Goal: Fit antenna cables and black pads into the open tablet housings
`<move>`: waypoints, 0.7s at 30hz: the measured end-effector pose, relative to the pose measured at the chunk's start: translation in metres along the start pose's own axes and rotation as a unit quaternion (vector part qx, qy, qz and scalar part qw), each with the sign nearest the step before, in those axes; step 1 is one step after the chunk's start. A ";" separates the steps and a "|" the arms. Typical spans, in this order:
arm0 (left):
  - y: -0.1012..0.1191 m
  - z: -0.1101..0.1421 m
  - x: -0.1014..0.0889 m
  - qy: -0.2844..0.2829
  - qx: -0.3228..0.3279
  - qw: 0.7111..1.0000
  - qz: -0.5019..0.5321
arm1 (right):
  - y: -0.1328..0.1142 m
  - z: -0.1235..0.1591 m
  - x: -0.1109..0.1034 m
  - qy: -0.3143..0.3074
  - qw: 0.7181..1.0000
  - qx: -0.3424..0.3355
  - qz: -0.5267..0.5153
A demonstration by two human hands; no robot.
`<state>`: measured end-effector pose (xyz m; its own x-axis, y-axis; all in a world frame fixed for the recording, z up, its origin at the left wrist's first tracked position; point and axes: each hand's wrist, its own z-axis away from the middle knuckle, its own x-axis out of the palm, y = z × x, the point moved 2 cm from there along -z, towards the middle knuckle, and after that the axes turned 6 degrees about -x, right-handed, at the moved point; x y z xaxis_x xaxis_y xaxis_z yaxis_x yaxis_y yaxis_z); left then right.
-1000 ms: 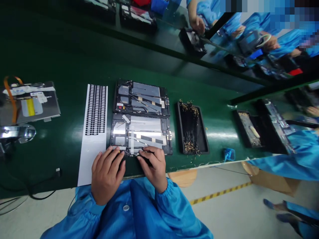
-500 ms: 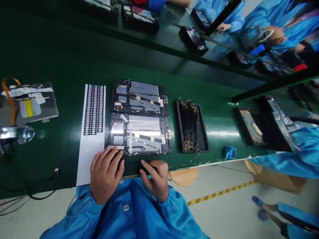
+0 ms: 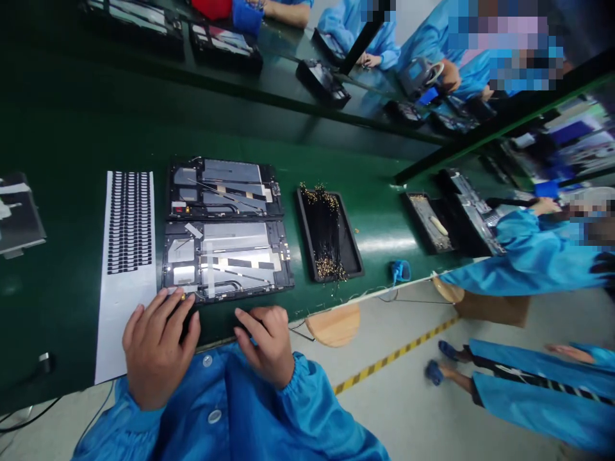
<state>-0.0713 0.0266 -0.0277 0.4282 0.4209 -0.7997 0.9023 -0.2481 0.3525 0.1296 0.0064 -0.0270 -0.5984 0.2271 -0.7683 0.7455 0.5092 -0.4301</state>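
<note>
My left hand [image 3: 161,346] lies with fingers stretched, its fingertips at the lower left corner of the nearer opened tablet housing [image 3: 230,259]. A second, similar housing [image 3: 225,187] sits directly behind it. Both show grey metal plates, black strips and thin cables. My right hand [image 3: 268,342] rests at the bench's front edge, index finger and thumb apart with nothing seen between them; its other fingers curl under. Left of the housings lies a white sheet of black stickers [image 3: 129,224], partly beside my left hand. A black tray [image 3: 354,253] of thin black cables with gold ends is to the right.
A metal-backed panel [image 3: 22,221] lies at the far left, near a cable plug [image 3: 45,362]. Rightward are a blue strap [image 3: 400,271], another black tray [image 3: 427,224] and a co-worker's sleeve [image 3: 519,250]. A dark post [image 3: 432,160] rises behind. Wooden stools [image 3: 336,325] stand below the edge.
The view has swung to the right, so the bench things appear further left. My hands keep the same pose beside the housings. More of the co-workers on the right shows.
</note>
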 end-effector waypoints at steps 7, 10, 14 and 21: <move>0.001 -0.002 0.001 0.003 0.002 1.000 -0.010 | 0.027 0.019 -0.015 0.043 0.993 0.037 0.100; 0.002 -0.003 0.001 -0.001 0.004 1.000 -0.013 | 0.027 0.012 -0.013 0.035 0.993 0.032 0.111; 0.003 -0.003 0.001 -0.001 0.002 1.000 -0.020 | 0.023 0.003 -0.010 0.020 0.991 0.039 0.123; 0.003 -0.003 0.001 -0.011 0.001 1.000 -0.028 | 0.030 0.012 -0.013 0.019 0.997 0.053 0.055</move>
<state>-0.0678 0.0292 -0.0258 0.3750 0.4156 -0.8286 0.9251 -0.2254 0.3057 0.1632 0.0087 -0.0358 -0.5210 0.3095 -0.7955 0.8324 0.3902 -0.3934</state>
